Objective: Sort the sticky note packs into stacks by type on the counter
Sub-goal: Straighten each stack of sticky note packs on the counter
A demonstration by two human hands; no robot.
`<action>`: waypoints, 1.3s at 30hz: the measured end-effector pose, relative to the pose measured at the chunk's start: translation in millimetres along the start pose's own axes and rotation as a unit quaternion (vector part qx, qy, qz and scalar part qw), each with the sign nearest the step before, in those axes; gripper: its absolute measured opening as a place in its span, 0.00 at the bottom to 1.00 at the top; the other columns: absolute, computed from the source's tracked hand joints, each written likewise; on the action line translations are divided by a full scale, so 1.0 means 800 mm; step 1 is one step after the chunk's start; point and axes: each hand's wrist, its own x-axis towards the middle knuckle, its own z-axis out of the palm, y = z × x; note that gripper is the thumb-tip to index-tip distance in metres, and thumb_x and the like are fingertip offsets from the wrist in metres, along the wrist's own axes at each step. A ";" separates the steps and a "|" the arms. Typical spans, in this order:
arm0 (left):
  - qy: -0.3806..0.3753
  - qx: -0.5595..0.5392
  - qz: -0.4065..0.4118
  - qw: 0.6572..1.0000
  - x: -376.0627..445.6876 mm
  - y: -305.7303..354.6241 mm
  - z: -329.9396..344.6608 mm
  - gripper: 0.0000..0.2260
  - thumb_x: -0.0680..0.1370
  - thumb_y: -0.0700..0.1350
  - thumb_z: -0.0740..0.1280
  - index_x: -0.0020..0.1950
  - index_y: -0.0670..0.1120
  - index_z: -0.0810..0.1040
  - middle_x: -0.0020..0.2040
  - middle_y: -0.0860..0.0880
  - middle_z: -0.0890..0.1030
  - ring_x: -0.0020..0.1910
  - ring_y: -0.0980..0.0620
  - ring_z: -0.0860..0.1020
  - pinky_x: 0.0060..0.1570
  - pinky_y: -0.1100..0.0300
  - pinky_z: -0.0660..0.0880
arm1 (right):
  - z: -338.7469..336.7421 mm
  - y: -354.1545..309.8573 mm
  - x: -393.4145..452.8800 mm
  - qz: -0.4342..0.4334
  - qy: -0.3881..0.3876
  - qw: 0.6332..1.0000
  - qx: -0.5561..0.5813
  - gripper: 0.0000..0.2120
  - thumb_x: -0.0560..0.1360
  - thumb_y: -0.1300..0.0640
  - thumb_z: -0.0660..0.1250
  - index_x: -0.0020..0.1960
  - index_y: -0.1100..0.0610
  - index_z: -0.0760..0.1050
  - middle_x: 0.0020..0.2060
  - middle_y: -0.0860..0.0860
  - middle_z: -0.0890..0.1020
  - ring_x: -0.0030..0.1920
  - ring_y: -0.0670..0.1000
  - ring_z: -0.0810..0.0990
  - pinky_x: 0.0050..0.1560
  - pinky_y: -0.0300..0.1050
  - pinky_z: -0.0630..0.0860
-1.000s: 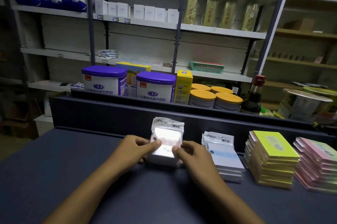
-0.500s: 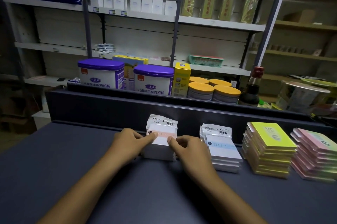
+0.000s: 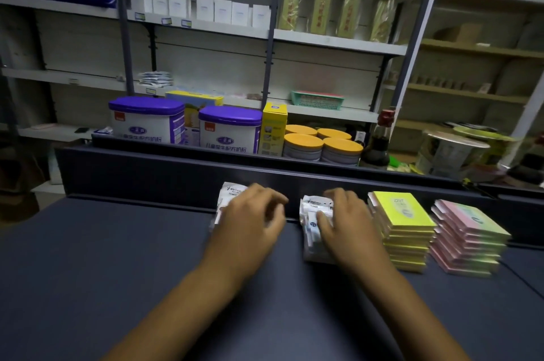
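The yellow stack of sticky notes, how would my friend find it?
Look along the dark counter by its raised back wall. Four piles sit in a row; the yellow stack is second from the right. It is bright yellow, with a pink stack beside it.

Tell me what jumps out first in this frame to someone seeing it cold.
Two bare hands at mid-counter: the left hand over one white-wrapped pack stack, the right hand resting on a second white-wrapped pack stack. To their right sit a yellow sticky note stack and a pink sticky note stack. Behind the counter ledge stand two purple-lidded milk powder tins.
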 end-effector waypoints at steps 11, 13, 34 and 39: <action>-0.203 0.087 -0.221 0.950 0.008 0.032 0.094 0.16 0.76 0.58 0.64 0.49 0.47 0.79 0.50 0.48 0.82 0.55 0.46 0.79 0.56 0.54 0.74 | 0.002 0.042 -0.007 0.026 -0.097 0.994 -0.051 0.15 0.82 0.48 0.56 0.61 0.58 0.66 0.56 0.60 0.81 0.58 0.60 0.78 0.54 0.50 0.69; -0.180 0.056 -0.232 0.954 0.008 0.027 0.096 0.16 0.74 0.59 0.67 0.49 0.46 0.82 0.45 0.49 0.84 0.51 0.48 0.80 0.53 0.53 0.76 | 0.007 0.044 -0.009 0.034 -0.076 0.996 -0.014 0.15 0.81 0.48 0.57 0.60 0.58 0.66 0.56 0.59 0.81 0.57 0.60 0.79 0.52 0.50 0.70; -0.115 -0.034 -0.185 0.975 -0.002 0.005 0.120 0.19 0.77 0.41 0.64 0.67 0.51 0.72 0.62 0.55 0.77 0.63 0.55 0.76 0.54 0.82 0.55 | 0.036 0.064 -0.006 -0.011 -0.024 0.975 0.222 0.24 0.73 0.63 0.68 0.67 0.54 0.67 0.59 0.49 0.77 0.62 0.49 0.75 0.58 0.36 0.69; -0.092 -0.046 -0.178 0.979 -0.003 -0.004 0.116 0.19 0.74 0.40 0.64 0.65 0.49 0.76 0.59 0.53 0.81 0.59 0.54 0.79 0.61 0.67 0.70 | 0.034 0.060 -0.010 0.004 -0.011 0.976 0.219 0.21 0.74 0.63 0.67 0.64 0.53 0.67 0.58 0.51 0.80 0.59 0.52 0.78 0.58 0.43 0.74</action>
